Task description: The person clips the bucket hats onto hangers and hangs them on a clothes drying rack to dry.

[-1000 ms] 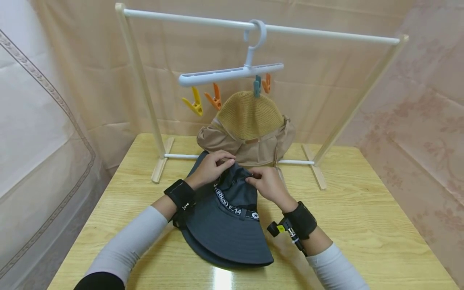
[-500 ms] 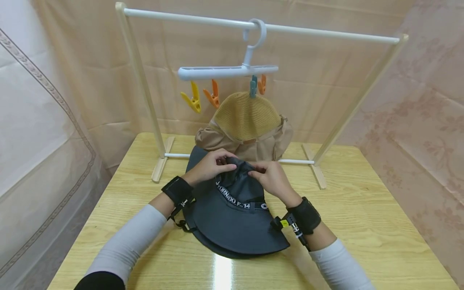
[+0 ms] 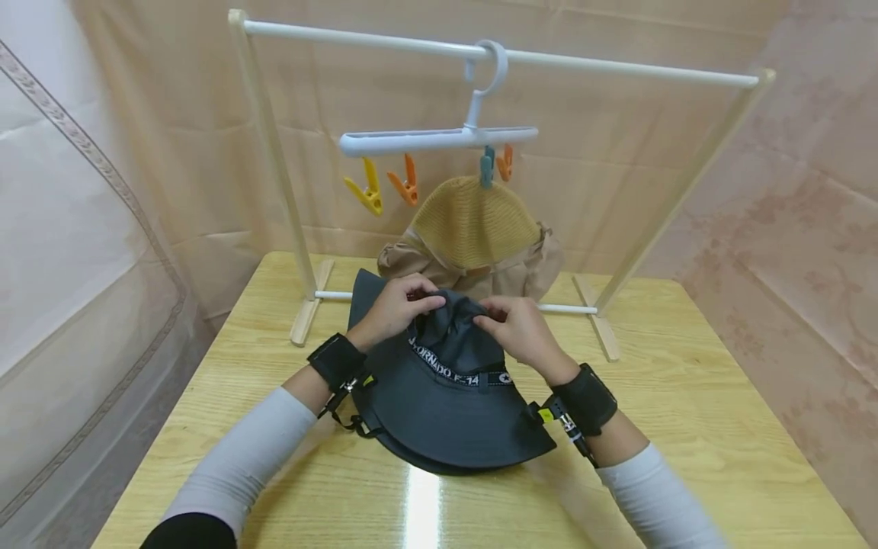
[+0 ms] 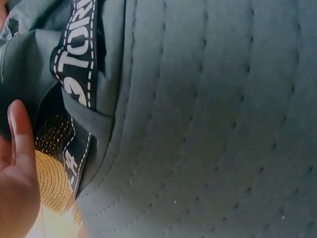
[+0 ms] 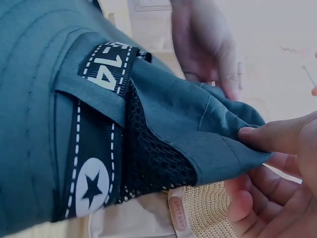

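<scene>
A dark grey bucket hat (image 3: 446, 419) with a black lettered band (image 5: 106, 69) is held up over the table by both hands. My left hand (image 3: 400, 306) pinches the left side of its crown. The right hand (image 3: 519, 333) pinches the crown's right side between thumb and fingers, seen closely in the right wrist view. Black mesh (image 5: 148, 153) shows at the side of the crown. Behind, a straw and beige cloth hat (image 3: 473, 229) hangs from a teal clothespin (image 3: 487, 168). In the left wrist view the quilted brim (image 4: 208, 119) fills most of the picture.
A white hanger (image 3: 439, 139) hooks over the rod of a drying rack (image 3: 617, 69). Yellow (image 3: 366, 191) and orange clothespins (image 3: 405, 183) hang from its left half, another orange clothespin (image 3: 505, 162) at its right. The rack's feet stand on the wooden table (image 3: 686, 427).
Both hands still hold the crown. The dark hat has risen a little, and its brim has swung to the right. The hanger has swayed slightly.
</scene>
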{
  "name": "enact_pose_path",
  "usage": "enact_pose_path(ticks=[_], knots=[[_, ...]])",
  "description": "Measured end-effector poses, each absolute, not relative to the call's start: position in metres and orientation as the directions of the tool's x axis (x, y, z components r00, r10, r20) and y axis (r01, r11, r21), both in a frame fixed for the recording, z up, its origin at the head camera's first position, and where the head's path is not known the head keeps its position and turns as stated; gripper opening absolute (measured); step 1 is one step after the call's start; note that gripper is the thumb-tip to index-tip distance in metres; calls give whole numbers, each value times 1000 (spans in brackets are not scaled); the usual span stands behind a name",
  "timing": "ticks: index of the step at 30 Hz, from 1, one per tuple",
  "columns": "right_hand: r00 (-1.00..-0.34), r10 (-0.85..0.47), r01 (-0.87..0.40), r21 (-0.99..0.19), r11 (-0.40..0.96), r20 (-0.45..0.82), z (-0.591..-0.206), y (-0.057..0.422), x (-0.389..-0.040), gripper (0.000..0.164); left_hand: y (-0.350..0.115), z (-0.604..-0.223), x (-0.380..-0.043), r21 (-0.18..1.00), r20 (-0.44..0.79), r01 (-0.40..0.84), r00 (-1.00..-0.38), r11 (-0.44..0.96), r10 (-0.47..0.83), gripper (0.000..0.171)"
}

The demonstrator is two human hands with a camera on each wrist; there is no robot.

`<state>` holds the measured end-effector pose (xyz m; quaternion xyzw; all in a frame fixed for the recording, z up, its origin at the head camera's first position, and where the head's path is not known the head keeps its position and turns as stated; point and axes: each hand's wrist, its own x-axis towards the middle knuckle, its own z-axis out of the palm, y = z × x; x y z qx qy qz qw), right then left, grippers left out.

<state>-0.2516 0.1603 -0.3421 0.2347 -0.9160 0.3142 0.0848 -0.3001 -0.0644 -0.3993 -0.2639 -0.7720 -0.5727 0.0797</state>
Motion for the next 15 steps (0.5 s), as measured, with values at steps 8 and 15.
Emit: enact_pose_path(ticks=[8,15], knots=[[-888,-374,-460,-543,702,268,-338,161,-259,13,-64,-396,-300,844,465,504,-858,181,220,13],[-898,-366,-440,-535,721,245,-334,162,-262,22,-64,-391,-301,827,513,539,-840,161,178,11]])
